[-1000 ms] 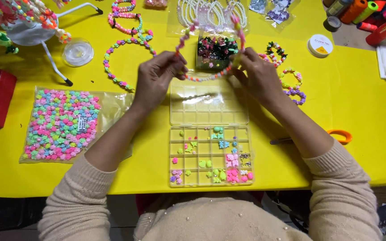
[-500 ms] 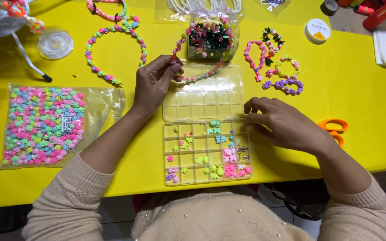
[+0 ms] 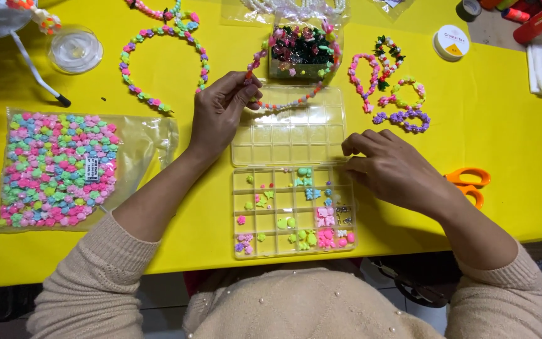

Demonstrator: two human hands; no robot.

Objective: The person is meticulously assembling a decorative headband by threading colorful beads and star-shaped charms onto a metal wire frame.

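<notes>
Beside the bead box, right hand has shifted lower, left hand unchanged

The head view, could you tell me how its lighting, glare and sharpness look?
Head view: bright, even light on the yellow table; soft short shadows beside the left hand and right hand; mild glare on the clear bead box lid and bead bag; sharp centrally, slight softness at edges.
</notes>
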